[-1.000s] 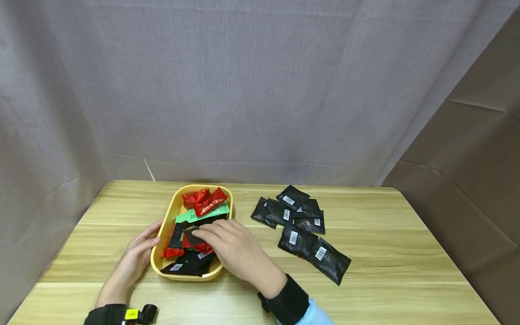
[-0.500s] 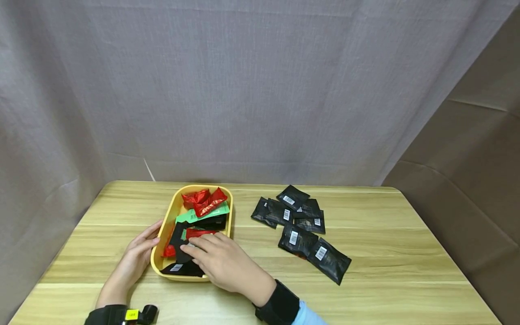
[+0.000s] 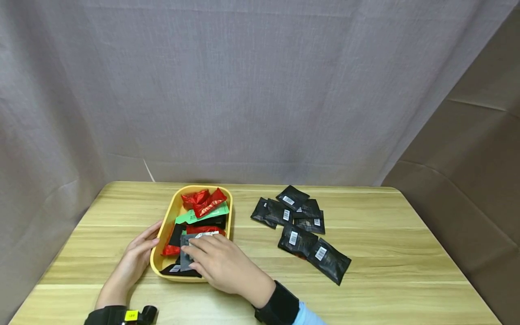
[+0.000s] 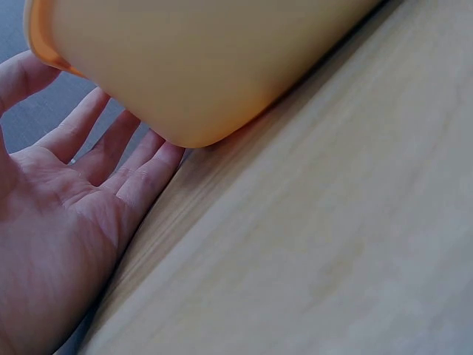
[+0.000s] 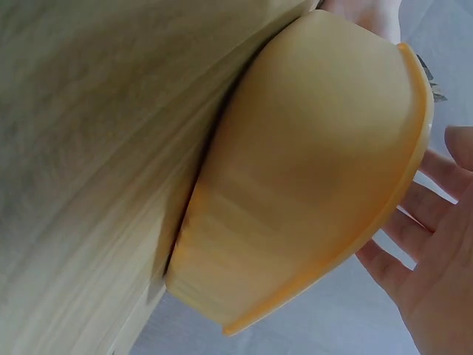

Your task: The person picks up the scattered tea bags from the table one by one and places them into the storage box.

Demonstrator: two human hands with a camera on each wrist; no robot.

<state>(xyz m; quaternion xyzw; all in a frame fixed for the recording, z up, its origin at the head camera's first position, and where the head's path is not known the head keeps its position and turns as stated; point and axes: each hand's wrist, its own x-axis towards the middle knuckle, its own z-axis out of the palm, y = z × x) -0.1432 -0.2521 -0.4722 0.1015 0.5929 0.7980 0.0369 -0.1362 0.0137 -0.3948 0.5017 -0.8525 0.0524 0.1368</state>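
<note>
In the head view, my left hand (image 3: 140,248) rests against the left side of a yellow plastic box (image 3: 155,259). Its fingers lie nearly straight along the box wall in the left wrist view. My right hand (image 3: 227,264) reaches over the right rim, fingers extended and touching a dark grey packet (image 3: 186,259). The box's outer wall (image 5: 310,163) hides the fingertips in the right wrist view. Around that packet lie black packets (image 3: 178,270), red wrapped pieces (image 3: 209,202) and a green packet (image 3: 203,214). The right hand covers part of the contents.
Several black packets (image 3: 280,211) with white barcode labels lie on the wooden table (image 3: 390,253) right of the box. Two of them (image 3: 328,261) lie nearer the front. Behind the table hangs a grey cloth (image 3: 260,99).
My right hand has shifted left and toward the front of the box. A packet under its fingers now shows a grey, tilted face. My left hand has stayed put.
</note>
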